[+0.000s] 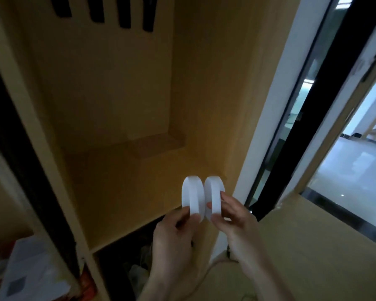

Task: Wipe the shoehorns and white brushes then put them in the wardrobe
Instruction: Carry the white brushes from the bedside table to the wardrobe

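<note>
Two white oval brushes are held side by side, touching, in front of the open wardrobe. My left hand pinches the left white brush at its lower end. My right hand pinches the right white brush the same way. Both brushes hover just above the front right edge of the wooden wardrobe shelf. No shoehorn shows.
Dark hangers hang at the top of the wardrobe. A small raised wooden step sits at the shelf's back right. Below the shelf lies a dark compartment with bags. A white frame and a glass door stand to the right, boxes at lower left.
</note>
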